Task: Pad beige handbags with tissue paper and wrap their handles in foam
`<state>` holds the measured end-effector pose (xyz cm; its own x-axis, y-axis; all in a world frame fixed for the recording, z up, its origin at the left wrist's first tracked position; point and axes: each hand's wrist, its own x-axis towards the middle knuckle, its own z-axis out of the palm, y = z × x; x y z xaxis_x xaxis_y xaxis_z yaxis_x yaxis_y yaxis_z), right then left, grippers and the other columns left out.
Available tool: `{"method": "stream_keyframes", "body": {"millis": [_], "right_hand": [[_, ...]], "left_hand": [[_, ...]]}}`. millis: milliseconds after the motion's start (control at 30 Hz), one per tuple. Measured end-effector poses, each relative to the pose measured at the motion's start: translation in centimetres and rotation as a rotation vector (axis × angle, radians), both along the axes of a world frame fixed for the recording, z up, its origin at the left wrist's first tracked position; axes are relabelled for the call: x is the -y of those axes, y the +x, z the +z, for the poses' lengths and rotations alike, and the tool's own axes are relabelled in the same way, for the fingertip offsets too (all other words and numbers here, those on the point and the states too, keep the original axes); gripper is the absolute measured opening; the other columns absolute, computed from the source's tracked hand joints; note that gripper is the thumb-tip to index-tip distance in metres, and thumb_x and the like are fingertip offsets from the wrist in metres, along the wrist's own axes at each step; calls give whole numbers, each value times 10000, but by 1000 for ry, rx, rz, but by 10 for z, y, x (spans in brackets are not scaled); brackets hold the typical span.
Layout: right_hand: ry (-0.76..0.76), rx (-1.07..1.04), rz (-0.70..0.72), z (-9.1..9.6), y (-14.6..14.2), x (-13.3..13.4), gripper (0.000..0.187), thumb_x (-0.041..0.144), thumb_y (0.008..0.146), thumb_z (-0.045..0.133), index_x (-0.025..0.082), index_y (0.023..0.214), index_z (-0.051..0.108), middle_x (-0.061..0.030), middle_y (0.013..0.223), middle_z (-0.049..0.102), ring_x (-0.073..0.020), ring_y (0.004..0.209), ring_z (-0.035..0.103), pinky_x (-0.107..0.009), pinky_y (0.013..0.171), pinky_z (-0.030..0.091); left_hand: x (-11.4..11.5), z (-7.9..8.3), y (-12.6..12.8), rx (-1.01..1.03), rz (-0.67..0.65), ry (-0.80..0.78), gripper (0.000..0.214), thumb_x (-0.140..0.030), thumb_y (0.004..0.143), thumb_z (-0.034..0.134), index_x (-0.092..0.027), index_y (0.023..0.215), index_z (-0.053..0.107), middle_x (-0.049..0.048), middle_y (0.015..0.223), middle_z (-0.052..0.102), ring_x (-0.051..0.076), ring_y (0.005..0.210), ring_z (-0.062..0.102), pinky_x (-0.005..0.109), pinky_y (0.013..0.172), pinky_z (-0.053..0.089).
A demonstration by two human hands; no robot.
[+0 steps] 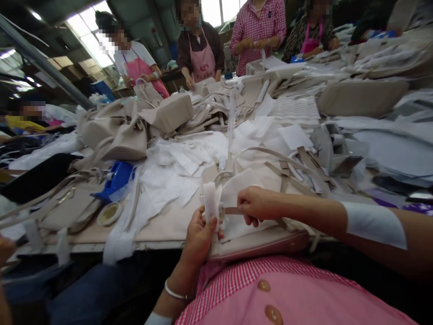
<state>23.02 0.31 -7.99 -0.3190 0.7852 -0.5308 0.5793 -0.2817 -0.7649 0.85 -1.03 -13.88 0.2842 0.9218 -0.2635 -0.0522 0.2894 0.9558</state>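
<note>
White padding [210,201]: upright in left hand [202,230], fingers grasping it, apparently for steadiness.
Tan strap [232,211]: right hand [255,205] fingers clenched on it, likely for tension.
Beige bag [260,240]: at surface [169,223] near edge, presumably for reach.

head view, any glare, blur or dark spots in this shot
Head view: window at upper left glares white; head view: near-black shadow beneath the table; head view: outer edges smeared, left hand and right hand slightly soft but readable.
</note>
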Motion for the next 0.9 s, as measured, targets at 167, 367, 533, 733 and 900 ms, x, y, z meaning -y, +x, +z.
{"method": "stream_keyframes", "body": {"millis": [167, 367, 533, 733, 900], "right_hand": [[23, 93, 31, -10, -27, -5, 175, 246, 814, 552, 157, 696, 645, -43, 586, 707, -143, 437, 611, -216, 395, 415], [26, -200, -71, -28, -45, -13, 126, 188, 744, 566, 167, 694, 680, -20, 607, 688, -114, 458, 589, -177, 374, 394], [-173, -483, -188, -30, -47, -8, 121, 155, 630, 593, 150, 682, 702, -16, 616, 657, -112, 566, 591, -175, 470, 463], [-365, -556, -279, -23, -46, 4, 168, 130, 618, 633, 148, 772, 699, -5, 645, 634, -80, 511, 524, -151, 407, 383], [-272, -523, -450, -28, -70, 9, 73, 161, 647, 617, 138, 700, 663, 10, 504, 558, -73, 406, 440, -168, 362, 311]], "left_hand": [[3, 4, 0, 15, -32, 40, 680, -438, 842, 687, -151, 1366, 362, 4, 804, 643, 95, 496, 592, 217, 482, 466], [8, 9, -1, -126, -20, 87, 863, -404, 868, 654, -166, 1512, 132, -2, 812, 656, 117, 524, 625, 238, 519, 505], [12, 12, -3, -223, -18, 155, 930, -351, 874, 632, -161, 1547, 19, 1, 799, 692, 142, 535, 652, 258, 529, 530], [12, 6, -6, -195, -3, 182, 920, -335, 865, 633, -182, 1557, 46, 20, 874, 690, 129, 523, 658, 248, 522, 537], [13, 6, -9, -192, -6, 229, 921, -301, 864, 628, -179, 1561, 38, 32, 872, 699, 126, 524, 659, 227, 508, 525]]}}
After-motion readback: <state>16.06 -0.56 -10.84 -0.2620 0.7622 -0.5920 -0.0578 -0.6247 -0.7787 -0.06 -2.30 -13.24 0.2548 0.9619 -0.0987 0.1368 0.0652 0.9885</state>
